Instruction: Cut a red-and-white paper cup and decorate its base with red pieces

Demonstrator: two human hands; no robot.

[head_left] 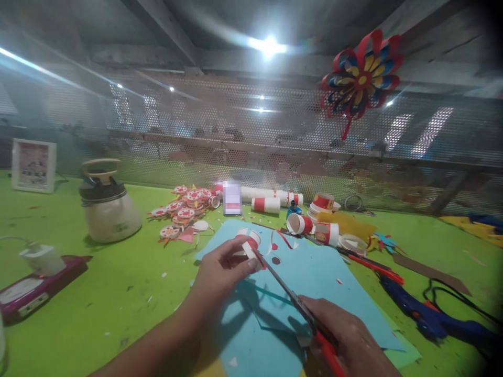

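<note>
My left hand [220,269] is closed on a cut piece of red-and-white paper cup [250,237], pinching it between thumb and fingers above light-blue paper sheets [322,272]. My right hand [348,332] grips a pair of scissors [283,284] with red handles. The blades point up and left, and their tips meet the paper cup's cut edge by my left thumb. My right fingers partly hide the handles. Beyond the cup lies a curled red-and-white paper strip [288,239] with small paper scraps around it.
Several red-and-white paper cups [266,204] lie at the back, near a phone [232,207]. Round paper decorations [186,214] are piled left of them. A large jug [112,212] and a purple power strip [43,288] stand left. A blue glue gun [420,309] lies right.
</note>
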